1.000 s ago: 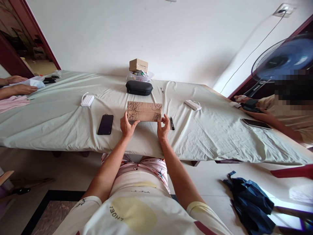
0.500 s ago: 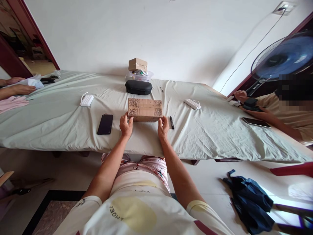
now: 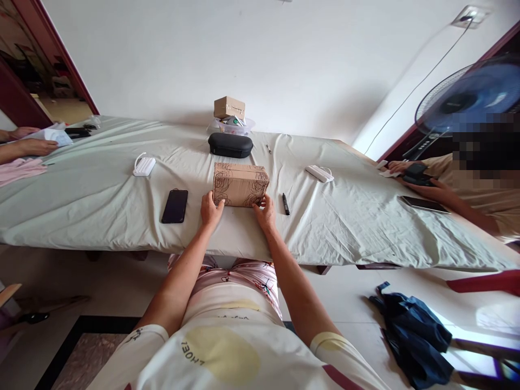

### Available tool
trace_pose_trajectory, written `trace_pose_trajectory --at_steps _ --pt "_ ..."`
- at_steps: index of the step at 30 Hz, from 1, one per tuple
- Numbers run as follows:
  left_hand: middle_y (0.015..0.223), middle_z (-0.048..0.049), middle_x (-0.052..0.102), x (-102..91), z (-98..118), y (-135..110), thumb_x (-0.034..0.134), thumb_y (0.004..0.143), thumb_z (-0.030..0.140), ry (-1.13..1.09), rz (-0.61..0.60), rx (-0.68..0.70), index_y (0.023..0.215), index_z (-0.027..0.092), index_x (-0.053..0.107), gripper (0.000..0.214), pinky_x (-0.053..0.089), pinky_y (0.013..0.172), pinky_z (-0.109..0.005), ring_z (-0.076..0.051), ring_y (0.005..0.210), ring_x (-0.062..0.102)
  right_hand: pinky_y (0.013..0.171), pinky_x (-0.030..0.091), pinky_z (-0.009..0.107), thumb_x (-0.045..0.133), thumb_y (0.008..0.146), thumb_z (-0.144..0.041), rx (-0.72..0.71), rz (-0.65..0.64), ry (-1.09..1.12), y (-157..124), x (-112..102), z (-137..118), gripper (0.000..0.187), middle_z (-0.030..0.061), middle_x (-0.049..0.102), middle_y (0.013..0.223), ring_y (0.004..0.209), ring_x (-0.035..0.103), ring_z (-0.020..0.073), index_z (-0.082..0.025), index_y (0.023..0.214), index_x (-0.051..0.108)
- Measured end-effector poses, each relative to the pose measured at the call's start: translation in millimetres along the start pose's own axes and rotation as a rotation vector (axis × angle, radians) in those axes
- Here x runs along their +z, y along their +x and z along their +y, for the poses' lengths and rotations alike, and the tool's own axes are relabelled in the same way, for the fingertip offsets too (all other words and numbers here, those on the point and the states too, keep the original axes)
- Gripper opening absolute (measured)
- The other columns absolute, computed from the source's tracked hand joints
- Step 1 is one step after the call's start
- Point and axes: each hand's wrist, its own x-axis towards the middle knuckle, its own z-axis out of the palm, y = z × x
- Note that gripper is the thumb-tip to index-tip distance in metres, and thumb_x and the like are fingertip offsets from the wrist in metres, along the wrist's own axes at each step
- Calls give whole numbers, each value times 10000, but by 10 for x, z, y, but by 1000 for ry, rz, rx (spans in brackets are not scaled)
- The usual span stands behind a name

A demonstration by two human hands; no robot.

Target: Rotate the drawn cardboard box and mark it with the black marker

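Note:
A brown cardboard box (image 3: 239,187) with dark scribbled loops at its corners is in front of me, its near side tilted to face me. My left hand (image 3: 212,210) grips its lower left corner, thumb on the near side. At the lower right corner my right hand (image 3: 265,212) holds the box, thumb in front and fingers around the side. A black marker (image 3: 286,204) lies just right of my right hand. To the left of my left hand rests a dark smartphone (image 3: 174,206).
Behind the box are a black zip case (image 3: 230,145) and a clear plastic tub (image 3: 244,130) with a small carton (image 3: 229,107) on top. White corded blocks, one left (image 3: 144,166) and one right (image 3: 319,173), lie on the cloth. People's hands work at both table ends.
The box has tipped so that more of its near side shows. Both hands have shifted lower on it, and my right hand has moved slightly inward.

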Motion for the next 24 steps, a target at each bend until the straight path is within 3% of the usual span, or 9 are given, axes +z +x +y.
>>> trace_pose_trajectory --at_steps 6,11,14,18,21,24 --pt "1354 -262 596 -11 90 -51 819 794 458 106 -16 22 1573 91 287 1013 485 1064 -497 -411 1301 573 875 574 456 778 747 -441 -77 -25 -54 -48 -45 -140 897 83 643 1091 867 626 224 -216 1536 416" --pt "1420 -327 550 -23 142 -55 905 692 463 183 -36 -48 1625 40 127 1286 482 1069 -539 -464 1320 567 777 579 415 795 765 -447 -124 -188 -26 -80 -75 -218 1029 36 655 900 766 609 219 -153 1616 297" --pt "1514 -328 485 -38 133 -51 912 693 378 175 -62 -43 1641 75 96 1287 484 1085 -547 -463 1382 530 713 560 380 788 778 -471 -130 -226 4 -91 -98 -267 999 -14 624 762 686 591 206 -146 1603 326" --pt "1563 -314 450 -33 89 -49 785 786 208 142 -82 -54 1644 91 121 1091 489 1100 -531 -432 1438 497 703 528 335 628 914 -534 -135 -150 88 -110 -130 -325 677 -43 604 701 636 578 171 -200 1486 487" --pt "1572 -299 446 -15 59 -46 661 813 125 76 -51 -62 1642 95 138 980 462 1142 -522 -402 1464 478 779 535 340 549 948 -571 -166 -53 145 -107 -153 -335 506 0 656 816 767 638 183 -225 1311 613" --pt "1596 -290 405 -18 51 -47 615 802 99 18 20 -62 1629 90 179 935 422 1188 -509 -390 1486 446 918 540 392 503 961 -604 -139 44 196 -76 -161 -306 539 87 696 1102 1023 671 229 -223 1332 589"
